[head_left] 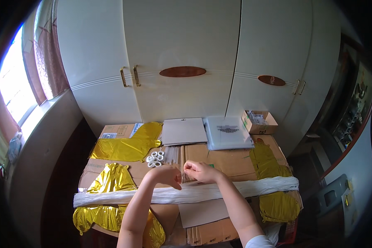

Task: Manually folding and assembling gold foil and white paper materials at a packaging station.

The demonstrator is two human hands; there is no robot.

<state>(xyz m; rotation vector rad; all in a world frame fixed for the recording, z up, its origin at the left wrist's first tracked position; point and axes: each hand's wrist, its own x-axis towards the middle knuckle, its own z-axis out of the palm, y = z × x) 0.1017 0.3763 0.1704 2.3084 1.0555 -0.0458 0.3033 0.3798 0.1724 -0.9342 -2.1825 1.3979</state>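
Note:
My left hand (168, 176) and my right hand (200, 171) are close together over the middle of the cardboard-covered table. The left fingers are bent downward and closed; the right thumb and fingertips are pinched together. Anything between them is too small or hidden to make out. Beneath my wrists a long bundle of white strands (211, 191) stretches across the table from left to right. Just beyond my left hand lie several small white rings (154, 159), perhaps rolls. Beside them is a row of thin clear sticks (172, 155), partly covered by my hand.
Flat gold foil balloons (126, 149) lie at left and right. At the back are grey card sheets (184, 131), a stack of clear plastic bags (228, 132) and a small cardboard box (260, 128) holding plastic pieces. Another grey sheet (202, 212) is near me. Wardrobe doors (182, 37) stand behind.

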